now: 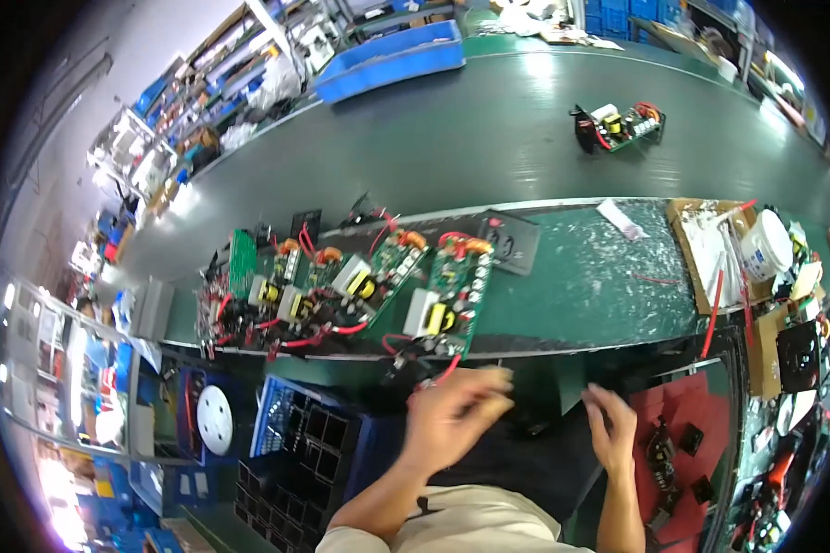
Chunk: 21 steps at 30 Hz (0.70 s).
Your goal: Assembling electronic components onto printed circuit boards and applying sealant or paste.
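My left hand (454, 417) is over the bench's near edge, just below the closest green circuit board (452, 293). Its fingers are loosely bent and apart, somewhat smeared, and I see nothing held in them. A red wire from that board hangs by its knuckles. To the right, my right hand (612, 429) hovers off the edge with thumb and fingers spread, holding nothing. The board carries a yellow-and-white transformer, a copper coil and red wires. Left of it lean several similar boards (364, 281). Behind it lies a flat dark grey panel (510, 242).
A conveyor belt (489, 138) runs beyond the green bench (586, 309), carrying another board assembly (620, 126). A blue bin (392, 63) stands on its far side. On the right are a cardboard tray (696, 249) and a white tub (766, 243). Black parts fill a crate (290, 452) lower left.
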### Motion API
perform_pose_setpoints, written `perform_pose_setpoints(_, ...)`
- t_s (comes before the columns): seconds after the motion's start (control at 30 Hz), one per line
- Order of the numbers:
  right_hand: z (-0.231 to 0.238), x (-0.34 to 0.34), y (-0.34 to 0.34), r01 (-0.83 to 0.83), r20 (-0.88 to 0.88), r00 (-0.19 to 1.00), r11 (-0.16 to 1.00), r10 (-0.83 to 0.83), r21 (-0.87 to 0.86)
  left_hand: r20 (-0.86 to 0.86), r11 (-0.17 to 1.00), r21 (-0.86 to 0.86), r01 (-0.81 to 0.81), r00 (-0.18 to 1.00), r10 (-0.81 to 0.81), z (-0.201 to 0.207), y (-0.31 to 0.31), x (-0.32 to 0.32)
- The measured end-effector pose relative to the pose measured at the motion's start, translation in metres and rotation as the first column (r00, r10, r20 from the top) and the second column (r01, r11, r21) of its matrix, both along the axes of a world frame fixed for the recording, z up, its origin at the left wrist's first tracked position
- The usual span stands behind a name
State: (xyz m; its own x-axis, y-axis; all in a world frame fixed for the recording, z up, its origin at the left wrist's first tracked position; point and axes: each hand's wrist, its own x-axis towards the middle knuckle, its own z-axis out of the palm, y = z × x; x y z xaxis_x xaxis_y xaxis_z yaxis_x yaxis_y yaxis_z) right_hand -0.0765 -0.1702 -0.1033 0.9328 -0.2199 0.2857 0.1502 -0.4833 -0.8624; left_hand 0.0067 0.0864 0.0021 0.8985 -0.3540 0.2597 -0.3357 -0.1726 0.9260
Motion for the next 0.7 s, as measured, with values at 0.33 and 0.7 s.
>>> perform_pose_setpoints(0.33, 0.083, 0.214, 0.085, 0.069, 0.03, 0.997, 0.985, -0.074, 0.159, 0.17, 0.841, 0.402, -0.361, 0.932, 0.319, 0.015, 0.128, 0.005)
perform_pose_setpoints(0.7, -0.011, 0.217, 0.065, 0.236, 0.19, 0.939, 0.94, -0.286, 0.246, -0.084, 0.6, 0.799, 0.027, 0.994, 0.068, 0.01, 0.057, 0.105)
